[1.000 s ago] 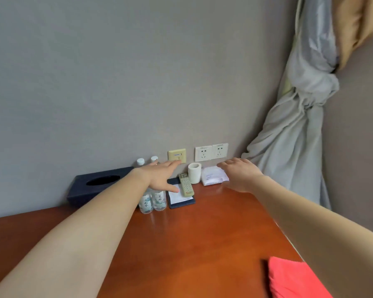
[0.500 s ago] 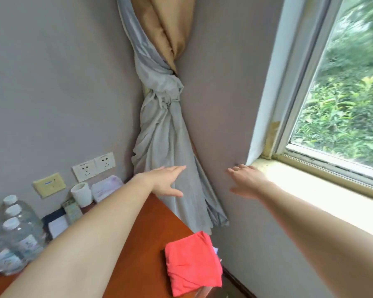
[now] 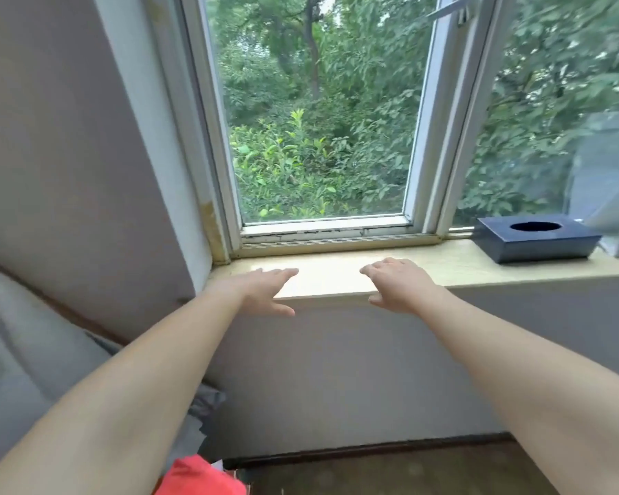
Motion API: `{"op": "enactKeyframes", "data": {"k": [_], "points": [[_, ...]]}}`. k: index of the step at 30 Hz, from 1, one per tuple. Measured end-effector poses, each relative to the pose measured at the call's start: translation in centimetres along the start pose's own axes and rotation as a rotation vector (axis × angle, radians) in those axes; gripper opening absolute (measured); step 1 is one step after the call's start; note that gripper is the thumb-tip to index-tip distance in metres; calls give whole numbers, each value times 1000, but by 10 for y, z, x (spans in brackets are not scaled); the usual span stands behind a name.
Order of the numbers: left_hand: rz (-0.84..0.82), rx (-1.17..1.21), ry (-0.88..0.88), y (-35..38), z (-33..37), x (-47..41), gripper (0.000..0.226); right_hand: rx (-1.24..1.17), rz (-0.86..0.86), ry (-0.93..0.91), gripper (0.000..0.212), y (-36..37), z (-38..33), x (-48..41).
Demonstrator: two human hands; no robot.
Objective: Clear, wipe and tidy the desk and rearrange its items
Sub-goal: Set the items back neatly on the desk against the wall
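Note:
I face a window, and the desk itself is out of view. My left hand (image 3: 265, 289) and my right hand (image 3: 399, 284) are both stretched forward, palms down, fingers relaxed and empty, over the front edge of the pale windowsill (image 3: 329, 276). A dark blue tissue box (image 3: 536, 241) with an oval opening stands on the sill to the right, well clear of my right hand. The corner of a red cloth (image 3: 201, 476) shows at the bottom edge, below my left forearm.
A grey curtain (image 3: 22, 351) hangs at the lower left against the wall. The white window frame (image 3: 429, 137) rises behind the sill, with green trees outside. Brown floor (image 3: 390, 473) lies below the wall under the sill.
The view has swung right from the desk corner to the window. Bottles, remote, cup and sockets have left the frame. Both empty hands now reach over the windowsill.

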State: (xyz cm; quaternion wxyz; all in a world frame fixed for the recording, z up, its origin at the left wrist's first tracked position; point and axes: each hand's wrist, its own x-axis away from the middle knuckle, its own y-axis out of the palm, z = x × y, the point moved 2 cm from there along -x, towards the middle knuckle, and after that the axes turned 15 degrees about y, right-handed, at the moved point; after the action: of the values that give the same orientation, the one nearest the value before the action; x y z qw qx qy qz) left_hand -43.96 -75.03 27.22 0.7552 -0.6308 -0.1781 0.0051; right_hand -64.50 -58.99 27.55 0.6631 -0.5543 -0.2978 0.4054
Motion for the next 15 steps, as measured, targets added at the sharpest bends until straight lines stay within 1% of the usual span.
{"op": "enactKeyframes", "data": {"k": [3, 5, 8, 12, 15], "points": [[-36, -44, 119, -1, 24, -56, 95, 20, -28, 143, 56, 13, 52, 17], [-32, -74, 221, -7, 48, -89, 97, 28, -52, 228, 54, 18, 83, 31], [-9, -130, 383, -20, 95, -127, 91, 43, -72, 335, 53, 22, 125, 51], [18, -163, 519, -33, 147, -167, 87, 49, -81, 439, 51, 24, 169, 64], [18, -186, 567, -38, 173, -197, 87, 54, -78, 480, 51, 25, 197, 64]]}}
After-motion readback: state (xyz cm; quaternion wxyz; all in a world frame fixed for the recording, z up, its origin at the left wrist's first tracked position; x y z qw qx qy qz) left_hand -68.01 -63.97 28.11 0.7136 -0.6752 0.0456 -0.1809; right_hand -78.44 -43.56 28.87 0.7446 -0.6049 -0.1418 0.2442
